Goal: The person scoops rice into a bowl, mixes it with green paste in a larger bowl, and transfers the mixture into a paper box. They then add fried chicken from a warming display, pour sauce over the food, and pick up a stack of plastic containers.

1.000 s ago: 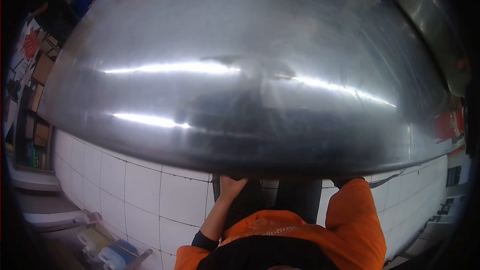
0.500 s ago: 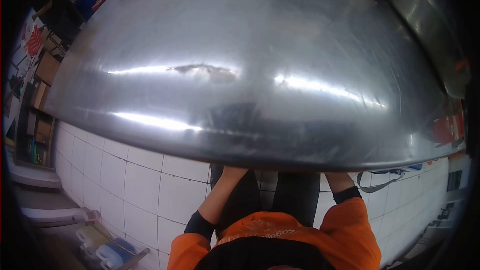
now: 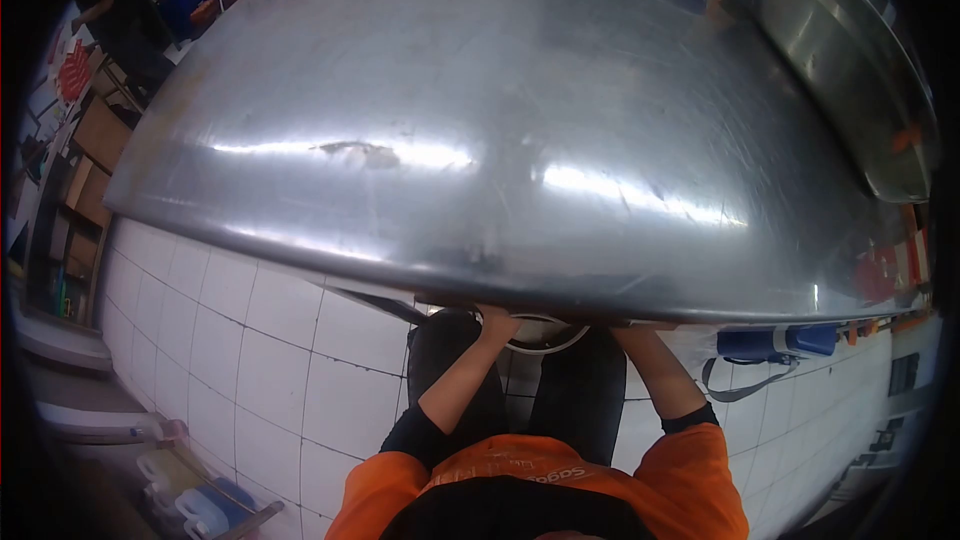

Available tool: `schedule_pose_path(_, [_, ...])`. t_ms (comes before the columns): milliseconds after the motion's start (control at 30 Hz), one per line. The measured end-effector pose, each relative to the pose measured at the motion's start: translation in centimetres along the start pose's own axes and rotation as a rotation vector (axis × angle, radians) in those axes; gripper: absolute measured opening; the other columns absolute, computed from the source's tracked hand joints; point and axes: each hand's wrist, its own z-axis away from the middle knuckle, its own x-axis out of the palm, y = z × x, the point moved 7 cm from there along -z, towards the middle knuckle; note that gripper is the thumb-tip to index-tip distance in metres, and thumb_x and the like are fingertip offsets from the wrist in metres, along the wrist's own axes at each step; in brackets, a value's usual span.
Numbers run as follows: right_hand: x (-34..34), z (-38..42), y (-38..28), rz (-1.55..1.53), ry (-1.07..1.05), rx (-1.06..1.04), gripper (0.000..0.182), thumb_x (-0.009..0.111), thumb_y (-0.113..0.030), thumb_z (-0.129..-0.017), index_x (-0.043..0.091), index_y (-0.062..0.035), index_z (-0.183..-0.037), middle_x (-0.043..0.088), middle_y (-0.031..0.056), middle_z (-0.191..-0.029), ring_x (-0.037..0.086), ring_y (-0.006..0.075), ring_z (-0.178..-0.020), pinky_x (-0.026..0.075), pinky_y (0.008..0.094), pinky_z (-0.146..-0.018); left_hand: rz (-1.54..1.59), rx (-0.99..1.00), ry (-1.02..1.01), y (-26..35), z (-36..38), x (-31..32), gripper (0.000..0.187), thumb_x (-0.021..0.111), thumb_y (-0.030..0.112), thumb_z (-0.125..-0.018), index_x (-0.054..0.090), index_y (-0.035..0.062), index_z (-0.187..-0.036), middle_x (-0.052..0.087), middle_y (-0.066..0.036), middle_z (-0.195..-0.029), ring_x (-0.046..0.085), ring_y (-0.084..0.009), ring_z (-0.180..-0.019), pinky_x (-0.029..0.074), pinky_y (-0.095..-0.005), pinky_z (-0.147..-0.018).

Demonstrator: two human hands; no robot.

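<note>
In the head view, both hands reach under the near edge of the metal table (image 3: 480,60). The left hand (image 3: 497,324) shows its back at the lip, the right hand (image 3: 630,335) little past the wrist; the fingers of both are hidden — whether they are spread, closed or holding anything cannot be told. The tabletop stretches above and beyond the fingers, with a metal tub (image 3: 850,70) far to their right. A pale round rim (image 3: 548,350) shows between the hands, just beside the left one; contact is unclear. Since the edge blocks sight, a knuckle could knock the underside, or a finger get pinched between edge and rim. A bump from the legs (image 3: 580,380) could also jolt whatever the rim belongs to. Right of the right fingers, a blue bag (image 3: 775,342) has a loose strap (image 3: 737,396) — a foot could snag it.
</note>
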Motion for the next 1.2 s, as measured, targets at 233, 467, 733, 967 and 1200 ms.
schedule_pose_path(233, [-0.4,1.3,-1.8,0.245,0.143,-0.218,0.038,0.045,-0.028,-0.093,0.052,-0.0030,-0.120,0.053,0.0270,-0.116,0.049,0.0415,-0.109,0.039,0.0458,-0.094,0.035,0.000,-0.051,0.6,1.2,-1.5,0.056,0.075,0.007,-0.063,0.052,-0.0015,-0.113,0.057,-0.015,-0.106,0.055,-0.0287,-0.101,0.043,-0.0352,-0.089])
schedule_pose_path(467, [1.6,0.5,-0.3,0.068,-0.017,-0.088,0.038,0.047,-0.031,-0.092,0.054,-0.0057,-0.119,0.052,0.0239,-0.119,0.049,0.0373,-0.112,0.037,0.0434,-0.096,0.269,-0.236,-0.160,-1.1,-0.4,0.0,0.063,0.076,0.004,-0.061,0.047,-0.0048,-0.116,0.056,-0.013,-0.110,0.054,-0.0214,-0.102,0.041,-0.0319,-0.091])
schedule_pose_path(733, [1.6,0.1,0.3,-0.257,-0.492,0.204,0.037,0.048,-0.034,-0.091,0.056,-0.0088,-0.118,0.051,0.0204,-0.122,0.048,0.0324,-0.116,0.035,0.0407,-0.098,0.268,-0.214,-0.190,-1.9,0.6,-0.4,0.065,0.075,0.005,-0.062,0.044,-0.0042,-0.119,0.054,-0.014,-0.109,0.053,-0.0239,-0.105,0.041,-0.0328,-0.092])
schedule_pose_path(967, [4.2,1.5,-0.6,-0.271,-0.599,0.239,0.039,0.046,-0.035,-0.092,0.054,-0.0083,-0.119,0.049,0.0201,-0.126,0.045,0.0320,-0.119,0.034,0.0404,-0.100,-0.071,-0.101,-0.376,-5.2,2.2,0.5,0.062,0.078,0.014,-0.064,0.051,0.0010,-0.119,0.057,-0.014,-0.110,0.054,-0.0262,-0.106,0.039,-0.0362,-0.096])
schedule_pose_path(1200, [9.4,4.1,5.4,-0.193,-0.542,-0.072,0.043,0.040,-0.032,-0.094,0.046,-0.0037,-0.125,0.045,0.0234,-0.130,0.041,0.0366,-0.122,0.033,0.0429,-0.101,0.282,-0.084,-0.137,-2.9,0.8,-1.6,0.053,0.077,0.024,-0.068,0.057,0.0021,-0.112,0.058,-0.015,-0.109,0.054,-0.0295,-0.104,0.039,-0.0378,-0.095])
